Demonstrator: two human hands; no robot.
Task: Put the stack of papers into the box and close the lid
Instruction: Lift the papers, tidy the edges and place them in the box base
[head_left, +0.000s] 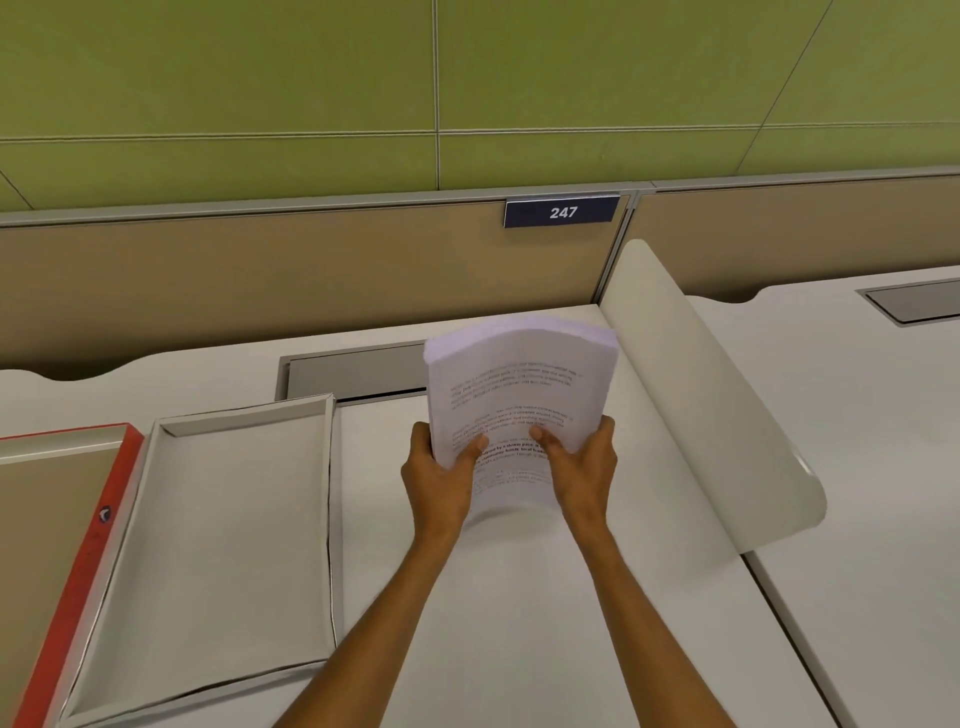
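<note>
A white desk (519, 623) fills the near half of the view, with a tan partition (260, 270) along its far edge and a curved white divider (701, 395) closing off the right side. On the left of the desk lies an open white box (218, 545), shallow, with nothing in it, its far wall standing up. Just left of it and touching it is a red-edged lid (78, 561), lying inside up and partly cut off by the frame.

The stack of papers (519, 395) is held above the desk, right of the box and clear of it. The left hand (441, 478) and the right hand (582, 467) each clamp a near corner, thumb on top of the sheet and fingers underneath, so both are closed on the stack.

The step in hand looks like carrying the stack left to the box. To do it well, I would keep both grips firm, level the stack first, line its edges up with the box walls, then lower it flat so no corner catches the rim.

The stack is thick, white, printed with black text on its top sheet. It bows upward across the middle, and the sheets at the far edge are slightly fanned, so loose pages could slip.
</note>
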